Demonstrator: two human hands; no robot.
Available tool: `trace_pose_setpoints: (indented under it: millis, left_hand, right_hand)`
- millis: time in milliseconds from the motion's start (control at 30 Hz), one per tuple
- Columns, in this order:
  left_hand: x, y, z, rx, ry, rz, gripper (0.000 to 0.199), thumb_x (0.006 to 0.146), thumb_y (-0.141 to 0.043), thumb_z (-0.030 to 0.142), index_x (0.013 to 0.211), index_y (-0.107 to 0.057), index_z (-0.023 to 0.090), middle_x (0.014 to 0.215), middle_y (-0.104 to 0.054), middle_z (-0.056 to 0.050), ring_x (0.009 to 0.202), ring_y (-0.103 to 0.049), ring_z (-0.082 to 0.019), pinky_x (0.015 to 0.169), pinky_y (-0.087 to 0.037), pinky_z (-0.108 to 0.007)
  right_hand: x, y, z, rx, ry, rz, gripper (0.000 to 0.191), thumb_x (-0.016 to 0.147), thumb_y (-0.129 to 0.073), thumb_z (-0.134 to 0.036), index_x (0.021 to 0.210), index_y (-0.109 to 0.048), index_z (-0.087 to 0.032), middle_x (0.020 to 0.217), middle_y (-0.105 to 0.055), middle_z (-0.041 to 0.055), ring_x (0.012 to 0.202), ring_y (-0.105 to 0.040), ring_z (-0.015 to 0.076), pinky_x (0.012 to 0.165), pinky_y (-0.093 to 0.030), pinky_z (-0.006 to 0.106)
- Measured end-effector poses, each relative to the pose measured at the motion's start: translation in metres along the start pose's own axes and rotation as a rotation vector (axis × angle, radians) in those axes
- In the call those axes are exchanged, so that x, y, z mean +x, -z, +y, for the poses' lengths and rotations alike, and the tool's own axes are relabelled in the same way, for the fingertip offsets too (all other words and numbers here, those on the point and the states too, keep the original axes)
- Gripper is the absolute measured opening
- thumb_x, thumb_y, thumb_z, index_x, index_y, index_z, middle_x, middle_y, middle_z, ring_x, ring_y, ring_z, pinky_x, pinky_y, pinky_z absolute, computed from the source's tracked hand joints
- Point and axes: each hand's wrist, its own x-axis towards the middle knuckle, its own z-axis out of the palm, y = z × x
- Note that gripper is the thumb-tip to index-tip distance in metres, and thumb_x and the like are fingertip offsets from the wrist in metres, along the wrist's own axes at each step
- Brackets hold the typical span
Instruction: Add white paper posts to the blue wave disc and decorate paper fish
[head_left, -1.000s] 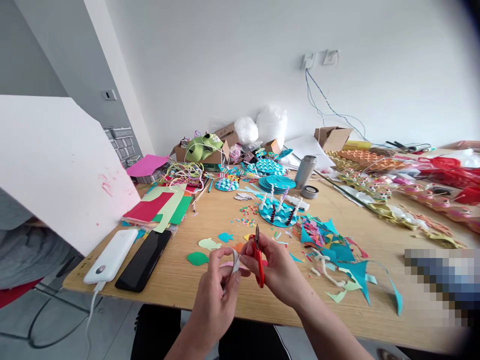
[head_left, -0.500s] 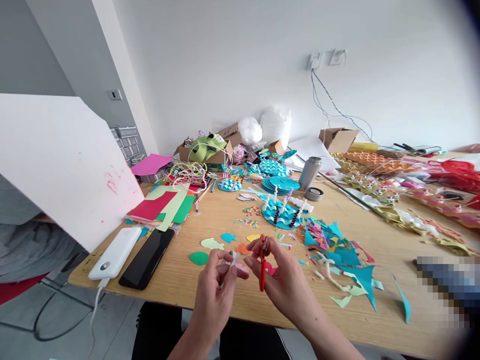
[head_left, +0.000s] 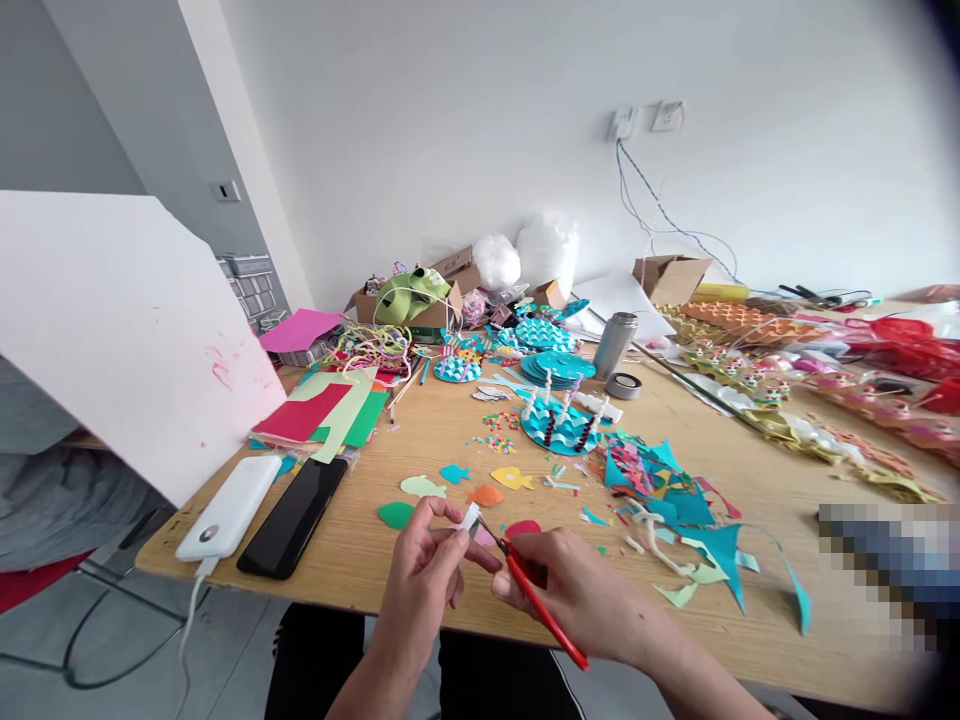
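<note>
Between the thumb and fingers of my left hand (head_left: 429, 555) is a small piece of white paper (head_left: 470, 517). My right hand (head_left: 574, 590) grips red-handled scissors (head_left: 541, 608), whose blade tips are at the paper's right edge; whether they cut into it I cannot tell. Paper fish lie just beyond my hands: a yellow fish (head_left: 511, 478), an orange fish (head_left: 486, 495), a blue fish (head_left: 454, 474) and a pale green fish (head_left: 422, 487). A green paper oval (head_left: 395, 516) lies left of my left hand, and a red paper shape (head_left: 523, 529) is partly covered by my right hand.
A black phone (head_left: 294, 520) and white power bank (head_left: 229, 508) lie at left. A blue wavy base (head_left: 559, 425) with upright twisted stems stands ahead. Blue paper scraps (head_left: 686, 510) spread at right. A metal bottle (head_left: 616, 345) and tape roll (head_left: 624, 386) stand farther back.
My right hand has turned the scissors from nearly upright to slanting, bringing their blades to the white paper. My left hand keeps hold of the paper.
</note>
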Motion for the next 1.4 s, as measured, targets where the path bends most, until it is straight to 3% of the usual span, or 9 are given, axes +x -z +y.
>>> trace_pose_setpoints:
  millis: [200,433,1000,1133,1233,1333,1400]
  left_hand:
    - [-0.001,0.001,-0.003,0.008,-0.001,-0.031,0.028,0.080,-0.062,0.041,0.087,-0.045,0.020,0.064,-0.066,0.000,0.036,-0.029,-0.001,0.039,-0.024,-0.016]
    - [-0.001,0.000,-0.003,0.041,-0.003,-0.052,0.026,0.081,-0.060,0.041,0.088,-0.046,0.020,0.059,-0.061,0.004,0.036,-0.028,-0.001,0.039,-0.024,-0.015]
    - [0.008,-0.001,-0.004,0.105,0.027,-0.094,0.023,0.083,-0.057,0.039,0.090,-0.046,0.019,0.065,-0.066,0.000,0.036,-0.026,-0.002,0.039,-0.023,-0.017]
    - [0.013,0.001,-0.006,0.123,0.030,-0.093,0.027,0.083,-0.058,0.042,0.092,-0.046,0.019,0.067,-0.068,-0.002,0.037,-0.028,-0.002,0.040,-0.023,-0.017]
    - [0.015,0.001,-0.009,0.153,0.026,-0.072,0.031,0.083,-0.058,0.044,0.098,-0.046,0.019,0.069,-0.068,-0.003,0.038,-0.028,-0.003,0.040,-0.023,-0.017]
    - [0.017,0.002,-0.009,0.158,0.007,0.010,0.036,0.082,-0.060,0.044,0.103,-0.044,0.019,0.067,-0.067,-0.002,0.038,-0.029,-0.003,0.041,-0.025,-0.017]
    - [0.020,0.001,-0.005,0.109,-0.031,0.093,0.041,0.079,-0.064,0.041,0.107,-0.043,0.019,0.067,-0.066,-0.001,0.041,-0.037,-0.004,0.045,-0.032,-0.017]
  right_hand:
    - [0.003,-0.002,-0.003,0.121,-0.009,-0.076,0.052,0.080,-0.054,-0.063,0.056,-0.051,-0.017,0.047,-0.050,-0.0023,0.042,-0.033,0.0071,0.042,-0.020,0.022]
    - [0.003,0.000,-0.006,0.188,-0.009,-0.079,0.054,0.080,-0.054,-0.064,0.054,-0.049,-0.017,0.044,-0.049,-0.0022,0.040,-0.034,0.0070,0.041,-0.020,0.021]
    - [0.008,-0.001,0.007,0.111,-0.064,-0.075,0.056,0.080,-0.054,-0.060,0.052,-0.030,-0.018,0.051,-0.025,-0.0062,0.051,-0.019,0.0077,0.045,-0.016,0.023]
    - [0.010,0.001,0.010,0.000,-0.066,-0.042,0.055,0.081,-0.052,-0.061,0.052,-0.033,-0.018,0.049,-0.029,-0.0055,0.050,-0.018,0.0082,0.045,-0.016,0.024]
    - [0.012,0.004,0.014,-0.180,-0.046,0.027,0.053,0.085,-0.047,-0.061,0.054,-0.045,-0.018,0.047,-0.040,-0.0032,0.046,-0.022,0.0080,0.047,-0.016,0.025]
    - [0.015,0.007,0.018,-0.411,-0.040,0.123,0.052,0.088,-0.044,-0.059,0.060,-0.058,-0.018,0.049,-0.056,0.0027,0.042,-0.037,0.0093,0.048,-0.014,0.027]
    - [0.016,0.009,0.020,-0.549,-0.020,0.156,0.048,0.088,-0.047,-0.057,0.065,-0.062,-0.017,0.052,-0.063,0.0057,0.042,-0.047,0.0119,0.049,-0.012,0.029]
